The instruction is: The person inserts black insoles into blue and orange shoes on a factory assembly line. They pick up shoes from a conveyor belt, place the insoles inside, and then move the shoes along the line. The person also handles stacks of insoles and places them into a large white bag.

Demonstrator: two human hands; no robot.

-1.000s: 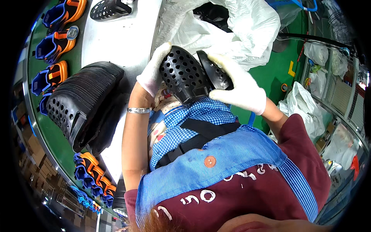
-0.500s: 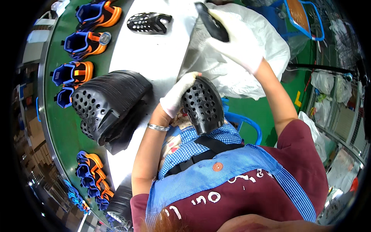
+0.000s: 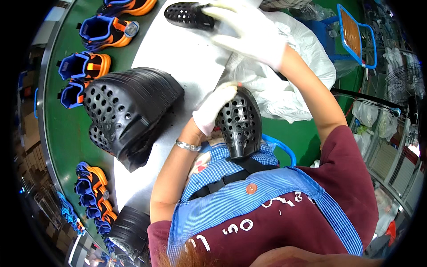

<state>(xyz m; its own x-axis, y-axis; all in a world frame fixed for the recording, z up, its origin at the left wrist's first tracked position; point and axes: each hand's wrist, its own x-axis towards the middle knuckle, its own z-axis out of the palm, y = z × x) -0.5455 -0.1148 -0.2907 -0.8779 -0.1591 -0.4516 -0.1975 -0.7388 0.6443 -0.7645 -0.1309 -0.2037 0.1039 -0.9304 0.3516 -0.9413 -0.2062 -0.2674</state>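
My left hand, in a white glove, grips the edge of a black perforated plastic shoe tree and holds it up against my apron. My gloved right hand is stretched over the far part of the white table, its fingers spread and slightly blurred. By its fingertips lies another black shoe tree, one end partly behind the fingers; whether they touch it I cannot tell. A thick nested stack of the same black shoe trees rests on the table to the left of my left hand.
Beyond the white table runs a green surface with orange, black and blue shoes in rows. Another black stack sits at the lower left. A large white plastic bag lies to the right, near a blue-framed chair.
My right hand has moved left to the shoe tree on the table; the dark piece it held no longer shows in its grip. My left hand still holds its shoe tree. The view has shifted slightly.
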